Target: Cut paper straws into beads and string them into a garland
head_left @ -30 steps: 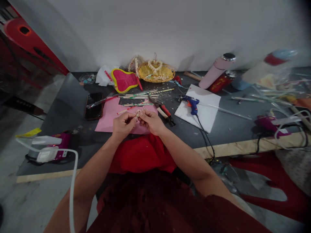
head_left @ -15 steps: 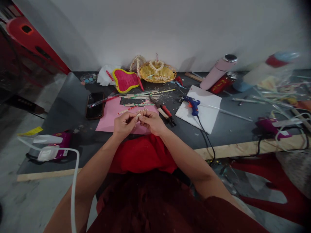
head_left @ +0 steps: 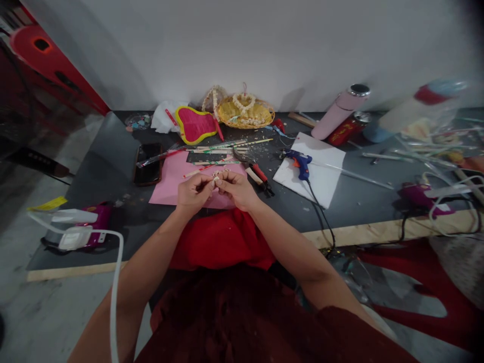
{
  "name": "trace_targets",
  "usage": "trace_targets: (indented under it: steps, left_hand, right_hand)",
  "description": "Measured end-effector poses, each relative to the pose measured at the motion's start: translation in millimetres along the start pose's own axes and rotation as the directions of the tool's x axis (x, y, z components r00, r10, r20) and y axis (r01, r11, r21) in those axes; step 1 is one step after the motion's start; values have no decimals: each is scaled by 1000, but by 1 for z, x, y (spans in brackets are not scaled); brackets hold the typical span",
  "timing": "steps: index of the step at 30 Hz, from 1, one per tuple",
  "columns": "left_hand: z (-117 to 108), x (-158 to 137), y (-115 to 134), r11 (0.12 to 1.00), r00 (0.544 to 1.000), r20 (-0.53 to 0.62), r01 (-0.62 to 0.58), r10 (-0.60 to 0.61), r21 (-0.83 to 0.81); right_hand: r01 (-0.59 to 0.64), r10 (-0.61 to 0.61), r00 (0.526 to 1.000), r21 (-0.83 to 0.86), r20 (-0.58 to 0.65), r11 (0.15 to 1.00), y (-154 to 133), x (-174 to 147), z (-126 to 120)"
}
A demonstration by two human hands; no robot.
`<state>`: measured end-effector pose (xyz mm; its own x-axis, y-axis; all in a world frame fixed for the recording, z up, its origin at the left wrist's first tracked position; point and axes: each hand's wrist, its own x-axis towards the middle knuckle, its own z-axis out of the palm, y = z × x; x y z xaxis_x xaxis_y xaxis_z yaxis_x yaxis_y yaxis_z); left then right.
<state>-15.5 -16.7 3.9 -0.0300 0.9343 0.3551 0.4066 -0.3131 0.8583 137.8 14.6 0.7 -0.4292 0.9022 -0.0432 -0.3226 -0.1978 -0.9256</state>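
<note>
Above a pink sheet, my left hand and my right hand meet fingertip to fingertip. Both pinch a small cream-coloured piece, too small to name. Small pale bits show just beyond the fingers; whether they join the held piece I cannot tell. Thin printed sticks lie across the sheet's far side. Close to my right hand are red-handled pliers. A blue glue gun rests on a white board further right.
A yellow basket with cream beadlike strings stands by the wall, beside a pink-and-yellow pad. At left lie a phone and a purple device with a white cable. A pink flask and red can stand at right.
</note>
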Motion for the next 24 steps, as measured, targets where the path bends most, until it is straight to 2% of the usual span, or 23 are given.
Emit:
trace_targets:
  steps: [11,14,17,19,20,22,24]
  left_hand:
    - [1,1,0,996,999,-22,-31,33,84]
    - [2,1,-2,996,999,-25,-28,30,86]
    - [2,2,-2,996,1000,-26,-11,13,93]
    - [1,3,-2,997,999,-48,28,-24,69]
    - [1,4,-2,998,996,-67,56,-53,36]
    - [0,6,-2,991,988,-95,120,-125,-59]
    - [1,8,-3,975,977,-98,174,-188,-138]
  right_hand:
    - [-46,45,999,30,5,999,3,1,0]
    - [-15,15,1000,-44,2,999,3,1,-1]
    - [86,-84,996,-240,19,967,0,4,-8]
    - [177,-203,979,-468,-5,866,-4,6,-17]
    - [203,-276,961,-609,-26,767,-5,7,-22]
    - [161,-344,938,-838,-34,521,-6,10,-31]
    - [108,-332,943,-927,-19,359,-4,13,-37]
